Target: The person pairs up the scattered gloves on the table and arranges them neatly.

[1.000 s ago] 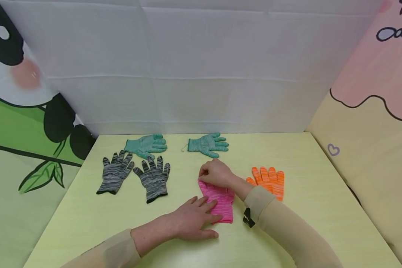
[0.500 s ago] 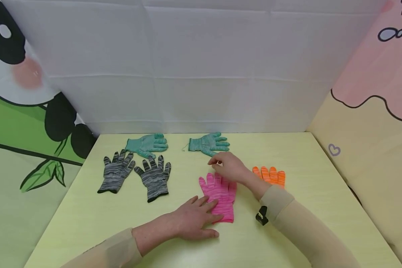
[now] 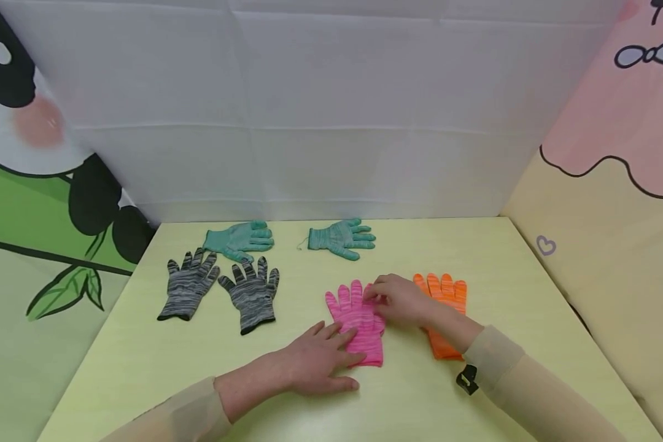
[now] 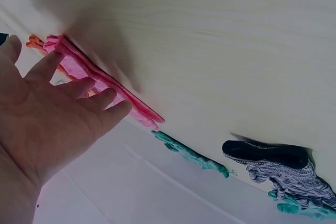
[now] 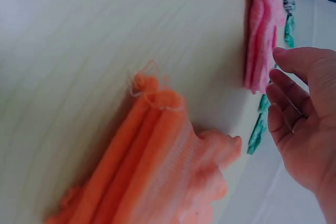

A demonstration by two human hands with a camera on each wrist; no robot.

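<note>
A pink knitted glove (image 3: pixel 363 322) lies palm-down or palm-up, I cannot tell which, in the middle of the table, its fingers pointing away. Across its lower left part rests my left hand (image 3: pixel 321 362), fingers spread and straight; the left wrist view shows the same hand (image 4: pixel 58 103) along the glove (image 4: pixel 100 74). At the glove's upper right side, my right hand (image 3: pixel 400 299) has loosely bent fingers at the glove's fingers. In the right wrist view a gap shows between thumb and fingers of that hand (image 5: pixel 307 114), beside the pink glove (image 5: pixel 258 30).
An orange glove (image 3: pixel 444 294) lies to the right, partly under the right forearm. Two grey-black gloves (image 3: pixel 189 287) lie at the left, one seen again in the left wrist view. Two green gloves (image 3: pixel 339 238) lie along the back edge, before a white cloth wall (image 3: pixel 331 110).
My right hand has let go of the pink glove's fingertips, lifted away, and come down at its right side. The glove's fingers now lie spread. My left hand has stayed in place.
</note>
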